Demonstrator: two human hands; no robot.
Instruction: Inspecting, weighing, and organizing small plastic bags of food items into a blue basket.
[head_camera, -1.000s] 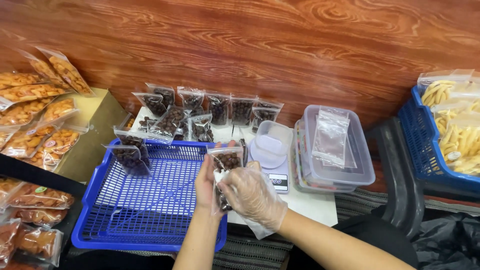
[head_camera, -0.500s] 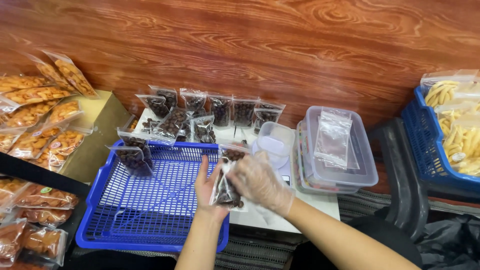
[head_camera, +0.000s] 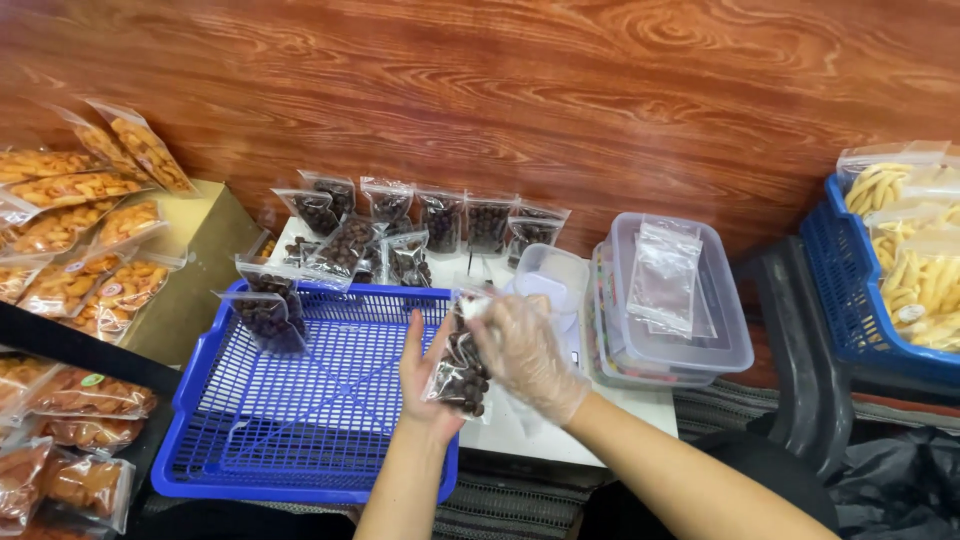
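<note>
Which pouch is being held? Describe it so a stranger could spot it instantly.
Start at the blue basket tray; at its right edge both hands meet. Between the left hand and gloved right hand is a clear pouch of dark round pieces, the only one lifted off the table.

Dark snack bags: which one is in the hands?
The bag over the blue tray's right edge, between left hand and gloved right hand; the rest lie untouched.

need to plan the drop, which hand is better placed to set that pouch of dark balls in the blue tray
Likely the left hand: it is bare, cradles the pouch from the tray side and hangs over the blue tray. The gloved right hand grips the pouch from the far side.
</note>
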